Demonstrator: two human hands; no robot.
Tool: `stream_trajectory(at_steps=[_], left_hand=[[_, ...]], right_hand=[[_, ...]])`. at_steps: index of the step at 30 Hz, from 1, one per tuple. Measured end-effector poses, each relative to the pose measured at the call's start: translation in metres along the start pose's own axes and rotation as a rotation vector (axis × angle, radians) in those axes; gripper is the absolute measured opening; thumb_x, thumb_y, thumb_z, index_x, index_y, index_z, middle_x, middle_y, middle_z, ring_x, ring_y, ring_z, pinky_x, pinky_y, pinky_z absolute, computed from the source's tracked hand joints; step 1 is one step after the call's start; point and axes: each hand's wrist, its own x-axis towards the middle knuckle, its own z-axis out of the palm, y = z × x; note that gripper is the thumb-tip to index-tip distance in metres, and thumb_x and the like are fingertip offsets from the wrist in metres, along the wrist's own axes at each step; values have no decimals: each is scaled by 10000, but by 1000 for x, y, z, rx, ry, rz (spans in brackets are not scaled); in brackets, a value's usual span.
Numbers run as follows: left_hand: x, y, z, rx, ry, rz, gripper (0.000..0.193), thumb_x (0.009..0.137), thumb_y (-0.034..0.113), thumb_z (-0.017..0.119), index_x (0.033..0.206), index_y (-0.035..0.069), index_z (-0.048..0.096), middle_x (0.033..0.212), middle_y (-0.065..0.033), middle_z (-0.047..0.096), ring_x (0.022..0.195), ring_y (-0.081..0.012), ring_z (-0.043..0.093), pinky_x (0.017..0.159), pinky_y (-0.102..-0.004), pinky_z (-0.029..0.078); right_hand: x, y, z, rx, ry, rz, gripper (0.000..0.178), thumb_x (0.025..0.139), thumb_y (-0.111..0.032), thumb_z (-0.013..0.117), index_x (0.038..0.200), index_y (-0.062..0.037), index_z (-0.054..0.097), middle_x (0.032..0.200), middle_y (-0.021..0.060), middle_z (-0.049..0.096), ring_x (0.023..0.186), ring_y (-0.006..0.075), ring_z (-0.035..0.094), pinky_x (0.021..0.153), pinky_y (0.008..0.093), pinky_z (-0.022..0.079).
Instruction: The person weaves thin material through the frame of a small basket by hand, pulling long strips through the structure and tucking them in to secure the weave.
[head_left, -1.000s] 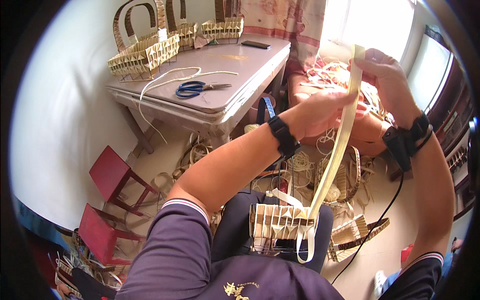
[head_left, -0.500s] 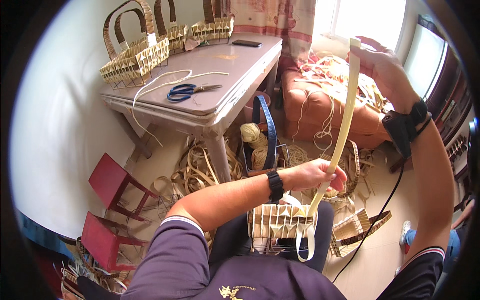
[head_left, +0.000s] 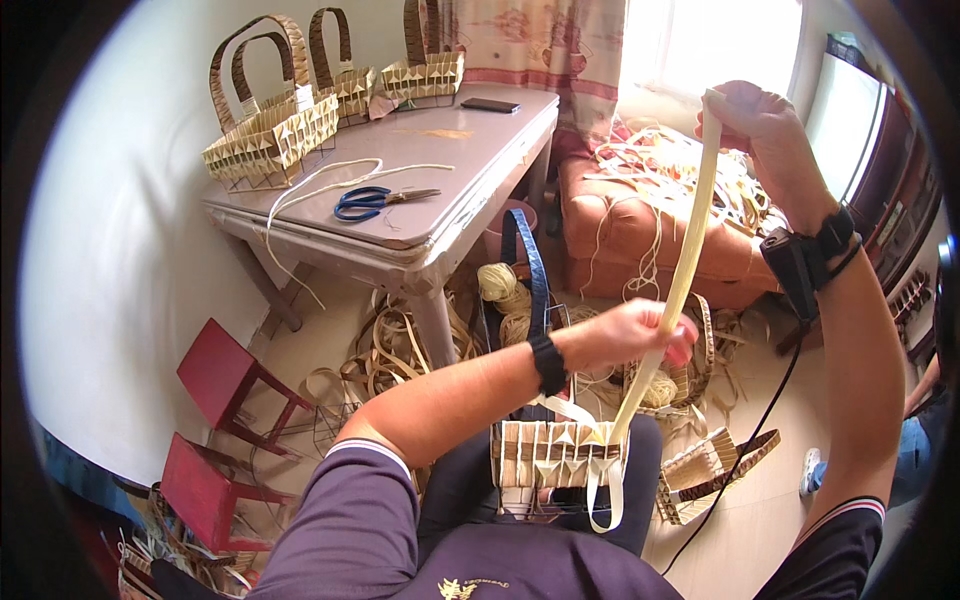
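Observation:
A small woven basket (head_left: 560, 472) with a wire frame rests on my lap, its sides partly woven with pale flat strips. From its right side a long cream strip (head_left: 690, 235) rises, pulled nearly straight. My right hand (head_left: 757, 125), raised at the upper right, pinches the strip's top end. Lower down, my left hand (head_left: 630, 333) is closed around the same strip, slightly blurred, above the basket. A loose strip end (head_left: 604, 505) loops down over the basket's near side.
Blue-handled scissors (head_left: 375, 202), a phone (head_left: 490, 105) and finished handled baskets (head_left: 270, 135) lie on the table (head_left: 400, 160). Strips heap on an orange sofa (head_left: 620, 225) and the floor. Red stools (head_left: 225, 370) stand left; another basket (head_left: 695, 475) and a black cable (head_left: 745, 455) lie right.
My left hand has slid a little up the strip, away from the basket. My right hand's fingers have closed more tightly at the top end. The view has shifted slightly.

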Motion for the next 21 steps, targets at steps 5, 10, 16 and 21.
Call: stream_trajectory(at_steps=[5,10,16,21], left_hand=[[38,92,-1,2,217,263,425,1142,398,554,1319,20,634,1107,-107,770,1055,-203,758,987,-359,616],[45,154,1,131,377,299,309,1151,249,550,1256,-4,692,1069,-144,793,1022,-241,793,887,-368,644],[15,45,6,116,203,34,279,1144,224,570,1131,2,739,1007,-82,790,922,-159,762,873,-312,625],[-30,-41,24,299,240,-243,247,1109,128,563,996,-3,739,893,-66,775,852,-160,755,793,-325,605]], right_hand=[[-2,-6,6,-69,-37,-91,223,1048,-233,723,1115,-23,758,987,47,770,888,134,752,898,297,610],[-2,-11,14,-186,-21,-218,275,1082,-282,677,1127,-21,752,964,49,761,884,134,723,875,290,568],[-40,-9,0,-242,160,-72,161,1007,-136,701,995,18,743,834,79,752,762,153,716,733,297,574],[-25,-5,-26,-346,152,-46,194,1000,-206,732,1084,-31,725,918,67,749,821,158,708,782,311,566]])
